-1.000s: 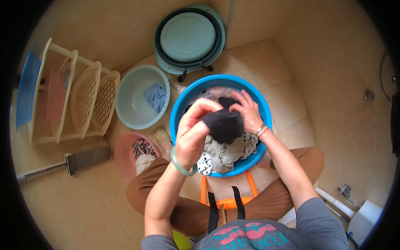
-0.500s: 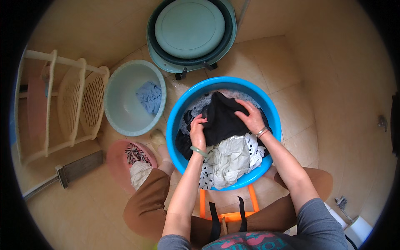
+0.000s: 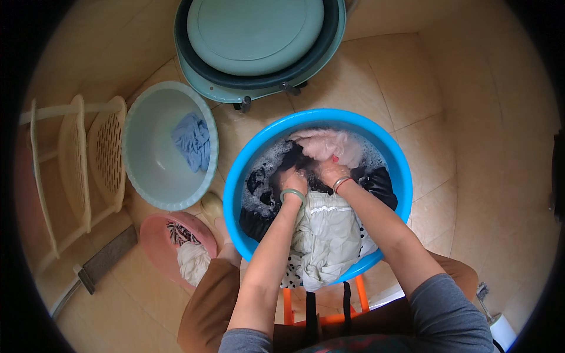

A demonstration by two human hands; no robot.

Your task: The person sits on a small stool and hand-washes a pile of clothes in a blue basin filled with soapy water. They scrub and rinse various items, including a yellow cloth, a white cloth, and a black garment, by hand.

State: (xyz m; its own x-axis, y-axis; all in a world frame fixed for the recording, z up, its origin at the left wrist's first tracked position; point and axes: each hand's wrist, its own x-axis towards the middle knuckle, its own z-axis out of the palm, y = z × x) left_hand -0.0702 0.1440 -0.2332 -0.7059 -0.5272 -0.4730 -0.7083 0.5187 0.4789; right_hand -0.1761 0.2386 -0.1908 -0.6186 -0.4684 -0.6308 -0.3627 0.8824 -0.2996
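A large blue basin [image 3: 406, 176] of sudsy water is in front of me. Both hands are lowered into it, close together. My left hand [image 3: 292, 180], with a green bangle at the wrist, closes on a black garment [image 3: 293, 156] that is partly under water. My right hand [image 3: 329, 172] is curled at the same garment, its fingertips partly hidden by water and suds. Just beyond the right hand, pink cloth [image 3: 335, 147] floats. Toward me a whitish garment [image 3: 326, 235] lies heaped against the near rim, with white polka-dot cloth [image 3: 368, 242] beside it.
A pale green basin [image 3: 147, 176] with blue cloth [image 3: 192, 142] stands left. Below it sits a pink basin [image 3: 154, 247] with white and patterned cloth. Folded green tubs [image 3: 259, 35] lean at the back. A cream rack [image 3: 109, 153] and squeegee-like tool [image 3: 109, 259] are far left.
Both hands have moved down and closer together, taking the raised black garment into the water. Pink cloth and more of the whitish garment now show. The whole view has shifted slightly.
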